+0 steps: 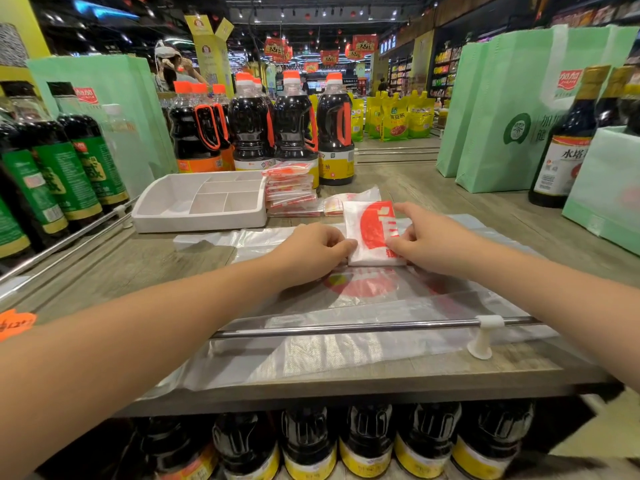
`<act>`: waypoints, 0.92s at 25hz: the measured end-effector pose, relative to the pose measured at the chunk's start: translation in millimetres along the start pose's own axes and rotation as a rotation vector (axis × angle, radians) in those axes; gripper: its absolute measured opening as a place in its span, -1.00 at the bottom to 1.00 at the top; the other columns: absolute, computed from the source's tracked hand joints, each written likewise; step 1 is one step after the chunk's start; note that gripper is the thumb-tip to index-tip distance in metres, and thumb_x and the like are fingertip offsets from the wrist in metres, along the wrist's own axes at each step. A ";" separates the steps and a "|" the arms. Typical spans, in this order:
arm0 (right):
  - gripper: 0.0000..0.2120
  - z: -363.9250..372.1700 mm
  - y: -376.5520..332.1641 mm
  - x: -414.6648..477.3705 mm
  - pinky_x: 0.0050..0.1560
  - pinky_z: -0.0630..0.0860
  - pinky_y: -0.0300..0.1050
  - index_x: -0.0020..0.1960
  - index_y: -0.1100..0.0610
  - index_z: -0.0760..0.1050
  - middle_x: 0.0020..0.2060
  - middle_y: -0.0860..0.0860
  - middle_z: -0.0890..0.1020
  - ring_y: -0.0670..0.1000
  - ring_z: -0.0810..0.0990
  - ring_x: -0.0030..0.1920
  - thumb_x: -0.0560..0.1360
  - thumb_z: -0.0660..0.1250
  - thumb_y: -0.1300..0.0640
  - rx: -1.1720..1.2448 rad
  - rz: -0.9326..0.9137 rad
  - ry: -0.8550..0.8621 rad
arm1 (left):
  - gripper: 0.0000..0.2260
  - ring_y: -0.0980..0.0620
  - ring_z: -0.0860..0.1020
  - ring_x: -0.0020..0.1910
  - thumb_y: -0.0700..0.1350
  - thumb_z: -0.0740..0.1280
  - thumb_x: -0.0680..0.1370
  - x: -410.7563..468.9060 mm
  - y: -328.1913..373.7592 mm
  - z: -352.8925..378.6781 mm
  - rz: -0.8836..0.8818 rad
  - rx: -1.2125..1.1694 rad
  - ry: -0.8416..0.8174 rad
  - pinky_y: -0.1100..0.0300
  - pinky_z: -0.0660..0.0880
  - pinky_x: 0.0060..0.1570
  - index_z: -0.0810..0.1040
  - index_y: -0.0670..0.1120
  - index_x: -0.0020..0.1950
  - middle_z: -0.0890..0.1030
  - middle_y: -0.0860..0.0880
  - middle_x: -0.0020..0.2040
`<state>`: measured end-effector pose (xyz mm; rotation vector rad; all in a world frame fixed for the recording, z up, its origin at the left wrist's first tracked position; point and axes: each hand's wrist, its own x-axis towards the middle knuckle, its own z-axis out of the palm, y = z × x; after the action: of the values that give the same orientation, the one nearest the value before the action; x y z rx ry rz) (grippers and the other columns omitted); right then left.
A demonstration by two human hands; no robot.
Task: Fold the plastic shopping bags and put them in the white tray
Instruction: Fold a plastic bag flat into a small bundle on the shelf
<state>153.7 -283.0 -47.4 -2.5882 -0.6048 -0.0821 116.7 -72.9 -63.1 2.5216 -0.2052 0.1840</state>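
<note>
Both hands pinch the folded bag (372, 233): my left hand (313, 247) nips its near-left edge, and my right hand (426, 237) grips the right edge, forefinger laid toward the top. It lies on the flat bags (363, 289), right of the white tray (194, 221). I judge the last fold is being pressed; next it needs lifting leftward into a compartment.
</note>
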 end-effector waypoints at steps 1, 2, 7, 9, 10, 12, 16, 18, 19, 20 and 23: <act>-0.42 0.7 -2.0 -1.1 -0.23 0.41 -0.14 0.56 -0.07 0.14 -0.21 -0.06 0.66 -0.04 0.59 -0.20 0.60 0.26 0.02 -0.047 -0.021 -0.004 | -0.63 0.18 0.46 -0.39 0.12 0.25 0.63 1.3 -1.8 0.2 0.005 0.005 0.007 0.23 0.32 -0.35 0.54 -0.02 -0.30 0.53 0.10 -0.39; -0.42 0.8 -3.9 -2.8 -0.17 0.40 -0.13 0.57 -0.11 0.14 -0.15 -0.05 0.66 -0.02 0.57 -0.14 0.60 0.23 0.02 -0.096 -0.033 -0.015 | -0.62 0.20 0.45 -0.42 0.13 0.26 0.62 2.1 -3.5 0.5 0.008 0.011 0.013 0.23 0.31 -0.35 0.55 -0.03 -0.31 0.54 0.10 -0.41; -0.64 -2.7 -10.1 -8.9 0.00 0.33 -0.18 0.37 -0.07 0.49 0.14 0.01 0.60 -0.04 0.43 -0.01 0.64 0.16 -0.09 -0.265 -0.020 -0.104 | -0.72 0.20 0.52 -0.29 0.12 0.37 0.56 2.8 -7.6 0.7 0.057 0.088 0.070 0.24 0.36 -0.29 0.57 -0.02 -0.26 0.59 0.12 -0.31; -0.63 -4.4 -8.6 -11.0 0.02 0.38 -0.13 0.28 -0.04 0.56 0.09 -0.01 0.53 -0.02 0.47 0.01 0.61 0.18 -0.18 -0.331 -0.055 -0.128 | -0.79 0.15 0.53 -0.09 0.11 0.42 0.53 1.3 -7.3 -3.5 0.121 0.062 0.069 0.18 0.47 -0.11 0.58 -0.02 -0.05 0.60 0.09 -0.09; -0.59 -6.3 -8.7 -12.8 0.07 0.42 -0.10 0.24 -0.03 0.56 0.11 -0.04 0.48 -0.02 0.48 0.04 0.58 0.18 -0.25 -0.347 -0.070 -0.148 | -0.75 0.15 0.53 -0.01 0.13 0.43 0.52 -0.5 -7.5 -7.4 0.158 0.036 0.022 0.19 0.49 -0.02 0.57 0.00 0.05 0.57 0.10 0.00; -0.47 -10.8 -9.8 -16.8 0.12 0.43 -0.08 0.17 -0.02 0.49 0.16 -0.08 0.44 -0.04 0.47 0.08 0.49 0.17 -0.42 -0.386 -0.098 -0.214 | -0.62 0.18 0.50 0.13 0.21 0.42 0.49 -4.1 -7.5 -14.5 0.228 0.079 -0.137 0.25 0.46 0.14 0.53 0.09 0.24 0.52 0.12 0.15; -0.26 -14.5 -9.5 -20.5 0.03 0.47 -0.08 0.28 -0.04 0.39 0.10 -0.09 0.54 -0.05 0.51 0.02 0.34 0.20 -0.55 -0.377 -0.097 -0.259 | -0.50 0.14 0.46 0.21 0.28 0.35 0.50 -3.3 -7.2 -15.6 0.314 0.250 -0.196 0.22 0.41 0.24 0.46 0.16 0.40 0.50 0.09 0.28; -0.20 -14.7 -10.4 -21.4 0.08 0.48 -0.06 0.39 -0.04 0.34 0.17 -0.05 0.55 -0.01 0.52 0.09 0.36 0.19 -0.54 -0.397 -0.122 -0.239 | -0.50 0.11 0.47 0.19 0.26 0.30 0.55 -5.1 -4.7 -17.2 0.379 0.353 -0.163 0.23 0.41 0.20 0.44 0.10 0.44 0.52 0.07 0.28; -0.21 -14.7 -10.3 -21.4 0.14 0.49 -0.02 0.43 -0.04 0.31 0.22 -0.04 0.55 0.02 0.52 0.14 0.39 0.18 -0.52 -0.416 -0.142 -0.226 | -0.52 0.08 0.49 0.19 0.23 0.26 0.59 -5.9 -3.1 -18.5 0.418 0.448 -0.155 0.19 0.43 0.19 0.43 0.07 0.46 0.54 0.05 0.27; -0.24 -14.6 -9.7 -21.9 0.17 0.49 0.00 0.46 -0.05 0.29 0.23 -0.03 0.55 0.04 0.52 0.16 0.43 0.18 -0.49 -0.437 -0.166 -0.215 | -0.56 0.04 0.50 0.18 0.19 0.22 0.62 -7.7 -0.5 -20.0 0.462 0.554 -0.144 0.14 0.45 0.16 0.42 0.04 0.45 0.56 0.03 0.23; -0.54 -15.5 -6.8 -22.8 0.12 0.50 0.02 0.37 -0.08 0.40 0.13 -0.05 0.60 0.03 0.54 0.11 0.55 0.22 -0.26 -0.482 -0.238 -0.179 | -0.66 0.01 0.53 0.12 0.02 0.21 0.63 -11.3 4.5 -18.2 0.553 0.657 -0.062 0.16 0.47 0.00 0.44 0.00 0.40 0.56 0.02 0.18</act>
<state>131.0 -294.0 -34.4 -2.9912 -1.0713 -0.0819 103.3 -64.9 -47.8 3.0510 -1.0119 0.4520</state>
